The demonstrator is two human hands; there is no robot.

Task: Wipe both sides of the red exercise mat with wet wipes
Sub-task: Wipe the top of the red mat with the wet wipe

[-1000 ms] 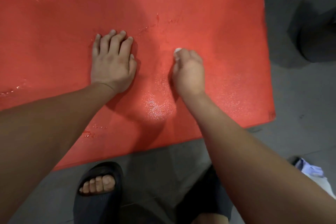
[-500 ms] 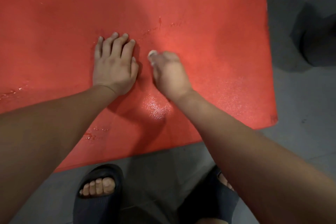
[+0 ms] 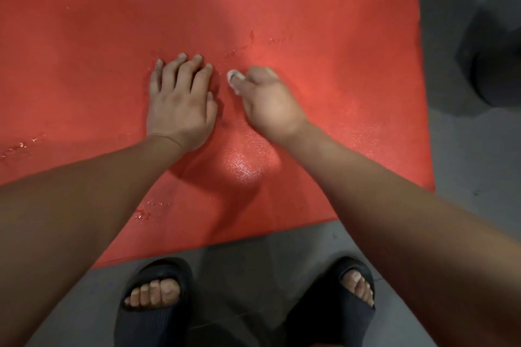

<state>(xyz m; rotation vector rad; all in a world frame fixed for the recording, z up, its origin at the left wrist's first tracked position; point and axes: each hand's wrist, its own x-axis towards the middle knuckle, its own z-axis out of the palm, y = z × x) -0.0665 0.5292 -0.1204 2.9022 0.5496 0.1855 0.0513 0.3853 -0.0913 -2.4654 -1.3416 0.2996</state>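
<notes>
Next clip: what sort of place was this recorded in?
Likely an indoor utility or workout space, though little shows: a bare grey floor, a red exercise mat laid flat on it, and the person wears black slides.

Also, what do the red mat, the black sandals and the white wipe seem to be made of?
Red mat: likely foam or rubber, finely pebbled; wet patches gleam.
Black sandals: seemingly moulded foam or rubber, matte, one-piece.
White wipe: soft wad, perhaps nonwoven cloth; the right hand hides most of it.
</notes>
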